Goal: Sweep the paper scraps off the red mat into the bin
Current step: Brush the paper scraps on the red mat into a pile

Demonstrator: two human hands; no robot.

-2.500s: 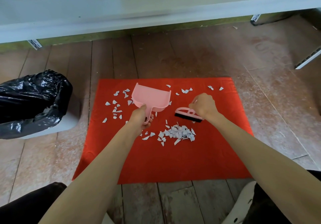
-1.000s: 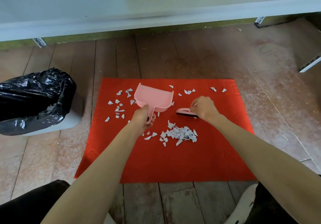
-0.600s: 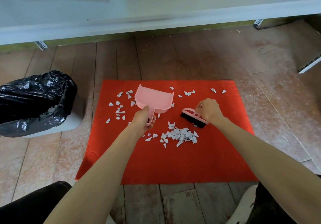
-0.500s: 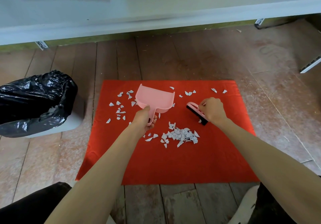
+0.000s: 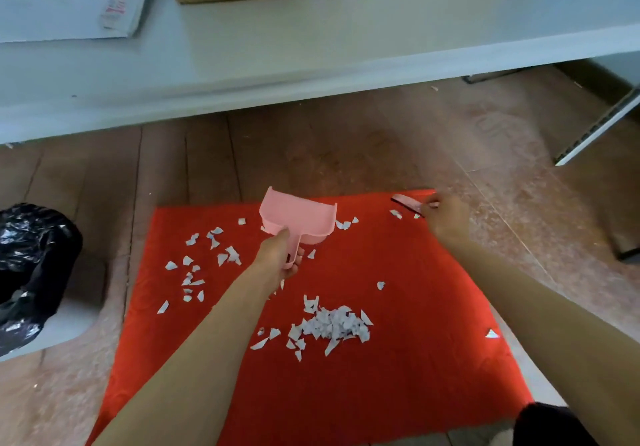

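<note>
Since half a sec ago the right hand [image 5: 446,217] has gone from mid-mat, just above the heap, out to the far right corner of the red mat [image 5: 398,393]. Its fingers are curled tight round the pink hand brush [image 5: 408,203], black bristles down, w/ two stray scraps [image 5: 396,213] just inboard of the fingertips. Likely meaning: the person is gathering outliers toward the pile, so collection isn't done yet.

The left hand [image 5: 282,258] is wrapped shut round the handle of the pink dustpan [image 5: 298,217], pan lifted & tilted, mouth away from the knuckles; looks empty, though its inside isn't fully visible.

The main heap of paper scraps [image 5: 330,326] sits nearer the body than both hands, between the forearms. A loose scatter [image 5: 204,265] lies left of the left hand's fingers. Bin w/ black liner [image 5: 31,265] is well left, off the mat.

Materials: scraps are thin, white, angular, light enough to flick away. Mat is flat, matte, cloth-like. Pan & brush are smooth moulded plastic; the liner is crinkly & glossy.
</note>
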